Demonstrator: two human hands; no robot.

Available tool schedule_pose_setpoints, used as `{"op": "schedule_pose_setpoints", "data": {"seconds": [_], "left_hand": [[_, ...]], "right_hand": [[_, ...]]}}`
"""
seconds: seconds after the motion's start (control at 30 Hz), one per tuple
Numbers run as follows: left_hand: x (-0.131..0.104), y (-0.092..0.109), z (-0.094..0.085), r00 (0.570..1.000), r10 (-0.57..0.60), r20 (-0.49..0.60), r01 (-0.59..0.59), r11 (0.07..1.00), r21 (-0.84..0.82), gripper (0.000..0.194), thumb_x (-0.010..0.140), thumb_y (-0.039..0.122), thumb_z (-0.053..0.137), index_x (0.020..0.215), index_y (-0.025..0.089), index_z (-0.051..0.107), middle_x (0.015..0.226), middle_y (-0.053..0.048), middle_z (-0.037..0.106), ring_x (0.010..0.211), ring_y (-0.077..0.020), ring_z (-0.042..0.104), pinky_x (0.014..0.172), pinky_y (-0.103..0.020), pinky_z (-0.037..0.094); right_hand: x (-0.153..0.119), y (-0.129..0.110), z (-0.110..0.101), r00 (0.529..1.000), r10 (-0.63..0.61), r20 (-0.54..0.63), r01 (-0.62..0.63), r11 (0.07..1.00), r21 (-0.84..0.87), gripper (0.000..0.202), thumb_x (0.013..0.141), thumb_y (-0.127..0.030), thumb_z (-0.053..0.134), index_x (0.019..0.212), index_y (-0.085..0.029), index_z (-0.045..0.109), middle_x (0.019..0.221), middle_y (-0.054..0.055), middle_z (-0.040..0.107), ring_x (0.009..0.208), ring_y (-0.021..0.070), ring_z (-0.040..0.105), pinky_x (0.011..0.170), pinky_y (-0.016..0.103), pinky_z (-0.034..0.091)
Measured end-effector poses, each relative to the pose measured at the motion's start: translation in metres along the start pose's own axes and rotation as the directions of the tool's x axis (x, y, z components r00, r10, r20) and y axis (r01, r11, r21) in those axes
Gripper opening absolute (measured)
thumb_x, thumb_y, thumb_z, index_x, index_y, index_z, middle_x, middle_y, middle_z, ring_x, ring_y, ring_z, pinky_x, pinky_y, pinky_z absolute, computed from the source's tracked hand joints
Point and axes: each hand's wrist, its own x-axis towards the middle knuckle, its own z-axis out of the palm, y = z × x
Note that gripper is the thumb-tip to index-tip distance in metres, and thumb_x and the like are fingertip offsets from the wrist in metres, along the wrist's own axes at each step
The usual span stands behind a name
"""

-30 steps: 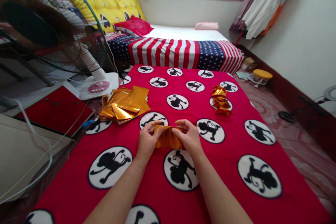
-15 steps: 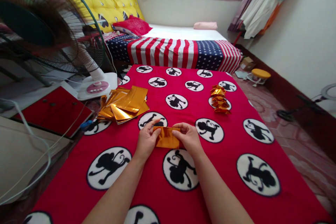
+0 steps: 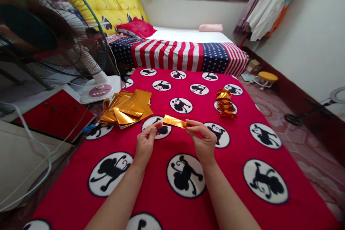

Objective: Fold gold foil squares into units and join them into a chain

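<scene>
Mid-fold, I had my right hand (image 3: 203, 140) pinching the narrow folded strip of gold foil paper (image 3: 174, 121) by one end, my left hand (image 3: 145, 143) loosely curled just beside it, and judged the next crease needed both hands gripping.

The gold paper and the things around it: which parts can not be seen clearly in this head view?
- Gold paper strip: held by the right hand; its folds are too small to read, and the fingers cover its right end.
- Left hand: whether it touches the strip is unclear.
- Folded gold pieces: too small to count.
- Fan: blades blurred, cut off by the left edge.
</scene>
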Motion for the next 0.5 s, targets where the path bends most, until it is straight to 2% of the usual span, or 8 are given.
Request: {"op": "schedule_pose_setpoints", "data": {"seconds": [0.07, 0.13, 0.23, 0.37, 0.43, 0.5], "left_hand": [[0.001, -0.002, -0.001, 1.000, -0.006, -0.025, 0.005, 1.000, -0.019, 0.045, 0.090, 0.048, 0.056, 0.117, 0.014, 0.067, 0.116, -0.013, 0.070, 0.098, -0.0225, 0.069, 0.073, -0.027, 0.056], [0.002, -0.004, 0.000, 0.999, -0.037, -0.021, 0.036, 0.999, -0.027, 0.049, 0.088, 0.049, 0.058, 0.122, 0.014, 0.064, 0.113, -0.013, 0.071, 0.092, -0.0217, 0.071, 0.069, -0.026, 0.057], [0.003, -0.005, 0.003, 0.997, -0.070, 0.016, 0.070, 0.997, -0.031, 0.052, 0.082, 0.047, 0.066, 0.123, 0.014, 0.063, 0.114, -0.013, 0.071, 0.094, -0.0227, 0.071, 0.075, -0.029, 0.059], [0.003, -0.007, 0.006, 0.995, -0.094, 0.016, 0.094, 0.995, -0.020, 0.053, 0.078, 0.044, 0.070, 0.122, 0.014, 0.063, 0.112, -0.013, 0.071, 0.098, -0.0241, 0.070, 0.081, -0.033, 0.060], [0.003, -0.008, 0.005, 0.996, -0.092, -0.018, 0.093, 0.995, 0.041, 0.051, 0.077, 0.042, 0.072, 0.119, 0.014, 0.065, 0.109, -0.012, 0.072, 0.093, -0.0234, 0.071, 0.079, -0.032, 0.060], [0.003, -0.009, 0.005, 0.995, -0.092, -0.032, 0.095, 0.992, 0.079, 0.048, 0.075, 0.040, 0.073, 0.115, 0.015, 0.068, 0.105, -0.012, 0.074, 0.089, -0.0229, 0.072, 0.079, -0.033, 0.060]], "right_hand": [[-0.003, 0.003, 0.002, 0.996, -0.092, -0.021, 0.090, 0.992, -0.093, 0.007, 0.082, -0.027, 0.069, 0.076, -0.026, 0.073, 0.108, 0.007, 0.071, 0.100, 0.0229, 0.066, 0.091, 0.042, 0.053], [-0.006, 0.011, 0.004, 0.990, -0.136, 0.022, 0.138, 0.975, -0.177, 0.010, 0.083, -0.023, 0.066, 0.076, -0.027, 0.073, 0.109, 0.006, 0.069, 0.100, 0.0218, 0.064, 0.089, 0.040, 0.053], [-0.009, 0.021, 0.006, 0.975, -0.124, 0.186, 0.164, 0.962, -0.218, 0.021, 0.080, -0.010, 0.059, 0.079, -0.026, 0.072, 0.109, 0.005, 0.067, 0.102, 0.0201, 0.063, 0.089, 0.037, 0.052], [-0.012, 0.021, 0.006, 0.901, -0.084, 0.426, 0.177, 0.967, -0.184, 0.035, 0.066, 0.004, 0.045, 0.069, -0.023, 0.067, 0.107, 0.004, 0.067, 0.103, 0.0187, 0.062, 0.089, 0.033, 0.051], [-0.012, 0.018, 0.006, 0.900, -0.059, 0.431, 0.153, 0.971, -0.185, 0.033, 0.063, 0.004, 0.043, 0.066, -0.022, 0.063, 0.108, 0.004, 0.067, 0.103, 0.0191, 0.062, 0.089, 0.033, 0.050], [-0.011, 0.018, 0.005, 0.928, -0.035, 0.371, 0.107, 0.978, -0.177, 0.031, 0.062, 0.002, 0.043, 0.070, -0.022, 0.062, 0.110, 0.005, 0.067, 0.105, 0.0198, 0.062, 0.092, 0.034, 0.049]]}}
